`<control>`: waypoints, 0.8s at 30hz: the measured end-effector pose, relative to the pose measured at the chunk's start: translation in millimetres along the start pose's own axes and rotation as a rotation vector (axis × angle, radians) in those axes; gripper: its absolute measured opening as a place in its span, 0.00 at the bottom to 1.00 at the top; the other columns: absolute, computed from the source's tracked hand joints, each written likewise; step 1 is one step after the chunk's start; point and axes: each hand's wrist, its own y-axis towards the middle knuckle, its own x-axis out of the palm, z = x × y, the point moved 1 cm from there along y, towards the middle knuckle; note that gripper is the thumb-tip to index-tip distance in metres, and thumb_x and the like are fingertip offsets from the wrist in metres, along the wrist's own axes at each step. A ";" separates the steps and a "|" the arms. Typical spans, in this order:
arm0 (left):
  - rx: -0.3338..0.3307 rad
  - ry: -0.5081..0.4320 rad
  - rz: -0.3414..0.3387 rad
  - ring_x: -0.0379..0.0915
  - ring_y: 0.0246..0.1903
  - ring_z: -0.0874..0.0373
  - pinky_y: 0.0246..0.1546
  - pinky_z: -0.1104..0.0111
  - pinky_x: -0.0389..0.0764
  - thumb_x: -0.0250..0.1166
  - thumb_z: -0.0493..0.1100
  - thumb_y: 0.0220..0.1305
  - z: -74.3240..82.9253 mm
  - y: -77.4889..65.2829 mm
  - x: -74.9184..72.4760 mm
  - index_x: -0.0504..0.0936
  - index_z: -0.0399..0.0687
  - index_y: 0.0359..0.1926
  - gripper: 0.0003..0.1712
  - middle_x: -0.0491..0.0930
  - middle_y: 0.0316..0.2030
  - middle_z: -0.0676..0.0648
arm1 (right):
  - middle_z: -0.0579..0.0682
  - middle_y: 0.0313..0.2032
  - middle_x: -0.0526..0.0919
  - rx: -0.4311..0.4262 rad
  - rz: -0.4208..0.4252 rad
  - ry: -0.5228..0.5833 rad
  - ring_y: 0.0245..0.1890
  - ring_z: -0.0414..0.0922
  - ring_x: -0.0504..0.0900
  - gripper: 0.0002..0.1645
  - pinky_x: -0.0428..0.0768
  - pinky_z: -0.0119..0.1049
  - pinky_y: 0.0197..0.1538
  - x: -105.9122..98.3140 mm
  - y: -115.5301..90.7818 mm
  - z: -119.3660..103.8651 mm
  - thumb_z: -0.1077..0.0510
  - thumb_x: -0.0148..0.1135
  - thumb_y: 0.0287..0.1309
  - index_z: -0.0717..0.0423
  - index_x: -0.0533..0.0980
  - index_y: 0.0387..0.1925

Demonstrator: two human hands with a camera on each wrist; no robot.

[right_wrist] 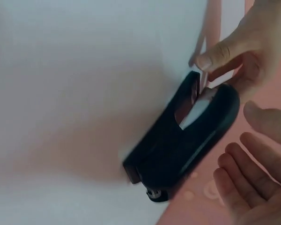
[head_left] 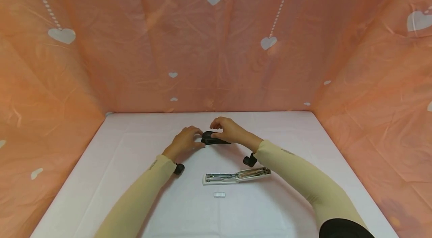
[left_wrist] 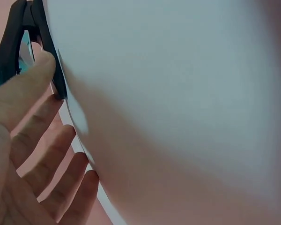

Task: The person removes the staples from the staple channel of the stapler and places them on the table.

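A black stapler (head_left: pixel 210 140) rests on the white table, its mouth toward my left hand (head_left: pixel 186 140). In the left wrist view my left thumb (left_wrist: pixel 35 77) lies across the front of the stapler (left_wrist: pixel 53 58), and the index fingertip meets its tip; they pinch that end. The other fingers are spread against the table. My right hand (head_left: pixel 233 131) hovers at the stapler's other side with loosely bent fingers. Seen from the right wrist, that hand (right_wrist: pixel 260 164) is apart from the black body (right_wrist: pixel 178 145), palm and fingers holding nothing.
Nearer me lies a white stapler (head_left: pixel 221 178), swung open with its metal inside showing. A short strip of staples (head_left: pixel 219 195) sits just in front of it. Orange sheeting (head_left: pixel 216 62) with pale hearts walls the table (head_left: pixel 152 208) at the back and sides.
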 end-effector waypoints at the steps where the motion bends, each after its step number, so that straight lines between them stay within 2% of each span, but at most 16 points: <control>1: -0.004 0.002 0.005 0.74 0.63 0.39 0.64 0.43 0.75 0.80 0.48 0.64 0.5 0.2 0.6 0.87 0.44 0.57 0.24 0.82 0.61 0.40 | 0.59 0.51 0.87 0.007 0.000 0.008 0.53 0.54 0.86 0.18 0.82 0.44 0.60 1.5 0.8 0.7 0.60 0.75 0.67 0.65 0.83 0.53; 6: -0.030 0.007 0.022 0.74 0.62 0.39 0.62 0.42 0.76 0.80 0.47 0.64 3.6 0.9 1.5 0.87 0.45 0.56 0.22 0.82 0.61 0.40 | 0.57 0.49 0.87 0.069 -0.004 0.042 0.52 0.53 0.86 0.17 0.83 0.43 0.59 7.5 3.7 2.3 0.61 0.75 0.67 0.63 0.83 0.53; 12: -0.048 0.019 0.034 0.73 0.62 0.40 0.62 0.42 0.75 0.80 0.47 0.64 3.6 2.9 1.9 0.88 0.47 0.55 0.21 0.82 0.61 0.41 | 0.57 0.48 0.88 0.140 -0.019 0.143 0.50 0.51 0.87 0.17 0.83 0.43 0.59 13.8 3.9 3.7 0.62 0.75 0.66 0.64 0.83 0.54; 19: -0.082 0.016 0.030 0.73 0.61 0.40 0.60 0.43 0.76 0.81 0.48 0.63 5.2 5.9 2.0 0.89 0.49 0.54 0.20 0.81 0.60 0.41 | 0.58 0.52 0.88 0.169 -0.031 0.240 0.55 0.51 0.86 0.19 0.80 0.44 0.64 19.4 3.6 9.1 0.62 0.75 0.66 0.63 0.83 0.55; 24: -0.079 0.007 0.026 0.73 0.61 0.39 0.60 0.43 0.76 0.82 0.47 0.61 5.6 6.2 -0.2 0.90 0.47 0.54 0.21 0.81 0.60 0.40 | 0.57 0.55 0.88 0.189 -0.047 0.270 0.57 0.51 0.86 0.21 0.79 0.44 0.65 22.4 4.2 14.5 0.60 0.75 0.67 0.63 0.83 0.58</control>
